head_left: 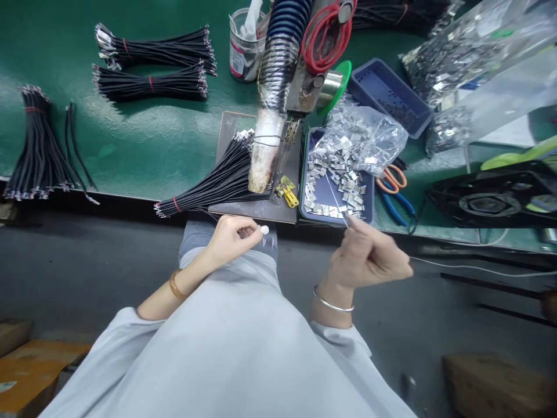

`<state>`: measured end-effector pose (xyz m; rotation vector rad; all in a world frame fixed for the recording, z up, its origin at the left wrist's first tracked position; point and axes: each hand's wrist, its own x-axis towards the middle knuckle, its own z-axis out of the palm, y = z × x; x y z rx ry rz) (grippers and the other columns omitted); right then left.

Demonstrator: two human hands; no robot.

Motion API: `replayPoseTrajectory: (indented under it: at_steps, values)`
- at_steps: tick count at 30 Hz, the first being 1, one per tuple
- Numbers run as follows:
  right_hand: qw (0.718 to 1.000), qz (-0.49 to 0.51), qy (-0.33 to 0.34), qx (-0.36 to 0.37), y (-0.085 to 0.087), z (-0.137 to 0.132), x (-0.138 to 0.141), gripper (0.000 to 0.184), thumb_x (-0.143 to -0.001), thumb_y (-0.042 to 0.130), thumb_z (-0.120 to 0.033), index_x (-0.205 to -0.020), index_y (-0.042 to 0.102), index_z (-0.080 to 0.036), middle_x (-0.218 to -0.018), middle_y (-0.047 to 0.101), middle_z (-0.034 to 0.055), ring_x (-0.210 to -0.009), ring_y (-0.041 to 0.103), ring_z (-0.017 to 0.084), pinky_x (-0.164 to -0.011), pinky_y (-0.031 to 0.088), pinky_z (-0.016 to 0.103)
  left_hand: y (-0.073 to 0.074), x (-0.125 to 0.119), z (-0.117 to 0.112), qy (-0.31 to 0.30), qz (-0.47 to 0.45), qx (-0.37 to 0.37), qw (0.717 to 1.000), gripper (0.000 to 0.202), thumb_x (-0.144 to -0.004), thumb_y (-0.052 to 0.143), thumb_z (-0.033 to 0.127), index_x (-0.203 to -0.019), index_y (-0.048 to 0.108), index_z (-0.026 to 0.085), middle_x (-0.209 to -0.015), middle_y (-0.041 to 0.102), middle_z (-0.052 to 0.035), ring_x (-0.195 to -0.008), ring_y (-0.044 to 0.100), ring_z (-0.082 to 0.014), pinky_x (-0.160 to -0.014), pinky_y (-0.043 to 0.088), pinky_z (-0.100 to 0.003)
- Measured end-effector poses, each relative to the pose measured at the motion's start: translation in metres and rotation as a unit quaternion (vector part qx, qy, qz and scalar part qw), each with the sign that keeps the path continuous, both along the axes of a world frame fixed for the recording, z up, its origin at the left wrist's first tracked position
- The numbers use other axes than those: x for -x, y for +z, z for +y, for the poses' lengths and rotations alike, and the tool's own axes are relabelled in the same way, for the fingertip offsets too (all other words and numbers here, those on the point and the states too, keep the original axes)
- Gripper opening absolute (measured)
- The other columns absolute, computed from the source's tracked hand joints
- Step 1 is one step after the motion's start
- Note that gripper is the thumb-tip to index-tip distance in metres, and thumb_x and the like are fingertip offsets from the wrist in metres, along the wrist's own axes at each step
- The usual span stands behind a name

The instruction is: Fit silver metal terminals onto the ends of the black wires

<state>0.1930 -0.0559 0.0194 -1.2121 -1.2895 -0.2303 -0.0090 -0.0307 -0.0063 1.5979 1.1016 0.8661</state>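
At the front edge of a green worktop (143, 136), the right hand (365, 255) has thumb and forefinger clamped on a thin silvery strand (337, 197), which slants over a blue plastic tray of small metal pieces (369, 194). The left hand (235, 237), beside a red-banded bundle of black cables (213, 183), curls its fingers by a small white piece (264, 230); whether they grip it, I cannot tell. A clear cylindrical jar (246, 49) bears a pink-and-white label (237, 59), its print too small to read.
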Motion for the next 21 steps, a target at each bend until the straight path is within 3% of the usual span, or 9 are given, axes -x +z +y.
replayPoseTrajectory:
  at_steps: [3, 6, 8, 10, 13, 16, 18, 21]
  values:
    - [0.998, 0.046, 0.032, 0.017, 0.005, 0.005, 0.004, 0.02, -0.097, 0.061, -0.041, -0.106, 0.071, -0.026, -0.049, 0.048, -0.0082, -0.031, 0.042, 0.011, -0.034, 0.034, 0.027, -0.004, 0.005, 0.003, 0.059, 0.016, -0.056, 0.997, 0.03, -0.091, 0.062, 0.03, -0.064, 0.067, 0.017, -0.058, 0.065, -0.0006, -0.053, 0.053, -0.0112, -0.054, 0.043, -0.023]
    - [0.976, 0.055, 0.122, 0.17, 0.006, 0.008, 0.012, 0.016, -0.101, 0.055, -0.031, -0.115, 0.059, -0.026, -0.063, 0.065, -0.0063, -0.042, 0.06, 0.012, -0.043, 0.048, 0.024, -0.007, 0.007, 0.018, 0.12, 0.084, -0.206, 0.968, 0.021, -0.095, 0.06, 0.027, -0.081, 0.073, 0.017, -0.084, 0.074, -0.0073, -0.076, 0.064, -0.0175, -0.074, 0.051, -0.03]
    - [0.951, 0.033, 0.167, 0.259, 0.008, 0.007, 0.016, 0.009, -0.101, 0.055, -0.027, -0.109, 0.058, -0.025, -0.073, 0.073, -0.0035, -0.059, 0.073, 0.014, -0.055, 0.058, 0.024, -0.009, 0.006, 0.033, 0.119, 0.167, -0.282, 0.937, 0.019, -0.096, 0.058, 0.022, -0.09, 0.075, 0.017, -0.096, 0.074, -0.0119, -0.092, 0.063, -0.0239, -0.087, 0.049, -0.039]
    - [0.941, 0.0, 0.182, 0.286, 0.011, 0.003, 0.017, 0.004, -0.099, 0.06, -0.027, -0.096, 0.059, -0.024, -0.076, 0.075, -0.0023, -0.069, 0.077, 0.016, -0.064, 0.061, 0.025, -0.012, 0.005, 0.045, 0.087, 0.263, -0.294, 0.915, 0.019, -0.096, 0.057, 0.019, -0.087, 0.074, 0.016, -0.093, 0.071, -0.0124, -0.089, 0.06, -0.0263, -0.082, 0.045, -0.041]
    - [0.959, -0.06, 0.138, 0.242, 0.016, 0.0, 0.006, 0.013, -0.094, 0.068, -0.028, -0.084, 0.059, -0.024, -0.067, 0.07, -0.0049, -0.053, 0.069, 0.012, -0.055, 0.055, 0.023, -0.016, 0.007, 0.051, 0.05, 0.3, -0.313, 0.9, 0.022, -0.096, 0.058, 0.021, -0.081, 0.074, 0.018, -0.084, 0.067, -0.0101, -0.083, 0.056, -0.0251, -0.075, 0.041, -0.038]
    - [0.973, -0.114, 0.018, 0.198, 0.014, 0.009, -0.022, 0.015, -0.09, 0.07, -0.027, -0.08, 0.059, -0.024, -0.061, 0.063, -0.0067, -0.044, 0.056, 0.01, -0.049, 0.047, 0.023, -0.019, 0.014, 0.047, 0.036, 0.232, -0.364, 0.901, 0.021, -0.099, 0.059, 0.023, -0.091, 0.077, 0.018, -0.083, 0.068, -0.008, -0.079, 0.056, -0.0219, -0.073, 0.042, -0.036]
    - [0.963, -0.134, -0.055, 0.225, 0.006, 0.023, -0.044, 0.017, -0.09, 0.068, -0.027, -0.077, 0.057, -0.024, -0.059, 0.06, -0.0059, -0.047, 0.054, 0.011, -0.051, 0.042, 0.025, -0.02, 0.019, 0.042, 0.031, 0.191, -0.389, 0.901, 0.021, -0.1, 0.057, 0.02, -0.096, 0.078, 0.018, -0.084, 0.07, -0.0074, -0.079, 0.058, -0.0202, -0.073, 0.044, -0.035]
    - [0.921, -0.184, -0.1, 0.33, -0.008, 0.05, -0.067, 0.016, -0.087, 0.066, -0.023, -0.074, 0.055, -0.024, -0.067, 0.064, -0.0013, -0.062, 0.06, 0.016, -0.061, 0.042, 0.028, -0.021, 0.021, 0.038, 0.029, 0.154, -0.403, 0.902, 0.021, -0.101, 0.056, 0.018, -0.1, 0.077, 0.017, -0.088, 0.073, -0.0076, -0.082, 0.062, -0.0189, -0.075, 0.048, -0.034]
